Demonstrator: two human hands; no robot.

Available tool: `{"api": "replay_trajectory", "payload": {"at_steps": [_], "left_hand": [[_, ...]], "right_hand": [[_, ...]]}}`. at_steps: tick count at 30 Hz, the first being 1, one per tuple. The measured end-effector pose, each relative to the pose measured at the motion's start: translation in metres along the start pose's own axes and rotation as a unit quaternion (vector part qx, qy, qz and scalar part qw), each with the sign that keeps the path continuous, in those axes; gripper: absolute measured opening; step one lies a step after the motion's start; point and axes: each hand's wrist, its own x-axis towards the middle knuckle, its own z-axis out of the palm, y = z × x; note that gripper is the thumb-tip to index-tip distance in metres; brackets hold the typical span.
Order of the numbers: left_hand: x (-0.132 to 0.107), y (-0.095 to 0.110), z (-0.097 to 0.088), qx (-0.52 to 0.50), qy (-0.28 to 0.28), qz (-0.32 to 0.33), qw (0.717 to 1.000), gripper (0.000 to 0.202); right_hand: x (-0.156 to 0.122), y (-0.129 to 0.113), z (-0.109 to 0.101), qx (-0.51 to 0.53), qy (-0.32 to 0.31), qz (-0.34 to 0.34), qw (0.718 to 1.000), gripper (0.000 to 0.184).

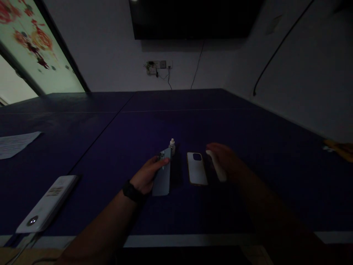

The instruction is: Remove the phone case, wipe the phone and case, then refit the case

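Observation:
In dim light, my left hand (146,176) grips a grey-blue phone (163,173), tilting it on its edge on the dark blue table (116,147). A black band sits on that wrist. A small white dropper bottle (172,146) stands just behind the phone. To its right a pale phone case (196,168) lies flat with its camera cutout at the far end. My right hand (224,162) hovers beside the case, fingers curled around a white oblong object (217,167); the hand is blurred.
A white power bank (46,204) lies at the near left edge. A sheet of paper (15,143) rests at far left. A wall socket (158,65) with cables and a dark screen (193,18) are on the back wall. An orange item (340,149) sits at far right.

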Motion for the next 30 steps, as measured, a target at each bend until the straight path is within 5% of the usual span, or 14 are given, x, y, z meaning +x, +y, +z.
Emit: {"api": "replay_trajectory", "payload": {"at_steps": [3,8,13,17,21,26,30], "left_hand": [[0.003,-0.011,0.002,-0.127,-0.062,-0.062,0.988,0.040],[0.004,-0.030,0.002,-0.185,-0.116,-0.044,0.975,0.055],[0.002,-0.041,0.000,-0.221,-0.129,-0.003,0.967,0.067],[0.001,-0.044,0.002,-0.253,-0.159,-0.034,0.954,0.065],[-0.001,-0.043,0.004,-0.274,-0.155,-0.057,0.947,0.059],[-0.003,-0.040,0.004,-0.281,-0.146,-0.042,0.948,0.045],[-0.002,-0.035,0.007,-0.260,-0.084,-0.034,0.962,0.041]], "right_hand": [[0.011,0.003,0.009,0.112,0.008,0.049,0.992,0.024],[0.018,0.019,0.031,0.251,0.003,0.081,0.965,0.018],[0.016,0.018,0.043,0.343,0.044,0.045,0.937,0.031],[0.009,0.000,0.047,0.351,0.086,-0.043,0.931,0.046],[0.006,-0.002,0.058,0.321,0.093,-0.131,0.933,0.043],[0.011,0.016,0.068,0.361,0.067,-0.084,0.926,0.034],[0.015,0.020,0.064,0.372,0.074,-0.074,0.922,0.031]]}}
